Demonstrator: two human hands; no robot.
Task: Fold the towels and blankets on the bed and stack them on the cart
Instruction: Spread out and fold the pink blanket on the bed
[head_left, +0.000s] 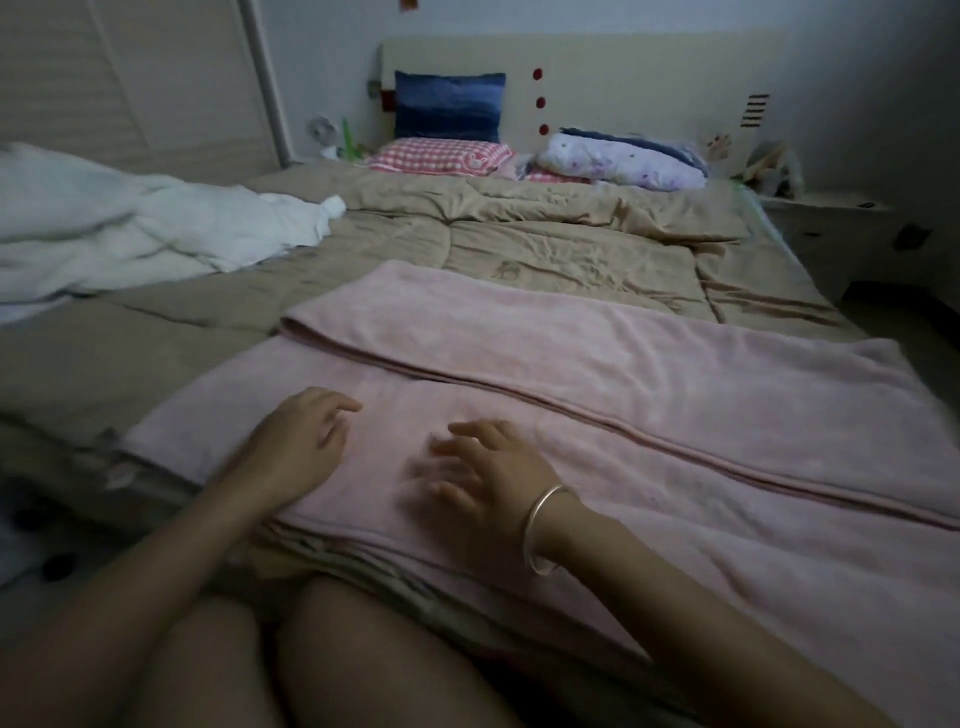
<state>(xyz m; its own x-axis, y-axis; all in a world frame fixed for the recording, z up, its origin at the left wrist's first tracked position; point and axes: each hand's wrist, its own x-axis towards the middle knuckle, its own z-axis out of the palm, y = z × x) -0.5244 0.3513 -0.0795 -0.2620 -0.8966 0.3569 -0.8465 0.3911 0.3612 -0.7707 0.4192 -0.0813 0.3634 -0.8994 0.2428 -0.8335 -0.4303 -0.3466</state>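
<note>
Head view, from the foot of the bed (62, 436). A pink blanket (649, 395) lies spread across the near end of the bed, on top of a tan quilt (519, 244). Its far long edge is folded back over itself, so that a doubled band runs from the left end toward the right, with a hemmed edge crossing the middle of the cloth. The near edge hangs just over the side of the bed, above the person's bare knees.

The left hand (298, 441) rests palm down on the left part of the pink blanket, fingers relaxed and gripping nothing. The right hand (488, 467) lies just beside it on the same cloth. It is blurred, but its fingers appear spread and straight, holding nothing. A silver bracelet (543, 530) circles the right wrist.

A white blanket (130, 234) lies crumpled and unfolded at the left side of the bed, well apart from the pink one. At the head of the bed, a blue pillow (449, 106) stands against the headboard (649, 67) behind a red-checked pillow (441, 156). A floral pillow (623, 161) lies to their right.
</note>
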